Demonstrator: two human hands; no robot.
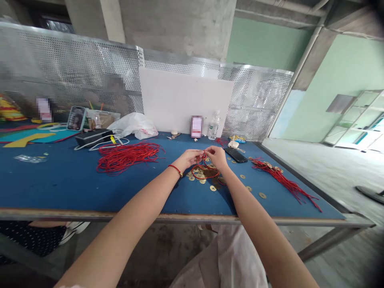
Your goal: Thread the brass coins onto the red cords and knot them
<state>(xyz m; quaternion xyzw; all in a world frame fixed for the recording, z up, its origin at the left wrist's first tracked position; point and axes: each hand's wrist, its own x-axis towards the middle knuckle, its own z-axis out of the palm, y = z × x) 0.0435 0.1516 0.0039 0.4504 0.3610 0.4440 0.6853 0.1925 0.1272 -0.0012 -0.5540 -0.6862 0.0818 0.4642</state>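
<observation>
Both of my hands meet over the middle of the blue table, pinching a red cord (205, 157) between them. My left hand (192, 157) wears a red bracelet (176, 169) and has its thumb and fingertips closed on the cord. From the other side my right hand (216, 155) grips the same cord with bent fingers. A loop of it hangs down below my hands, over a scattered pile of brass-coloured coins with holes (203, 181). Whether a coin is between my fingertips is hidden.
On the left lies a heap of red cords (129, 157); on the right, a bundle of red cords with coins (282, 180). Beyond my right hand are a black phone (236, 155) and a water bottle (213, 127). A black box (93, 137) with white cable stands further left.
</observation>
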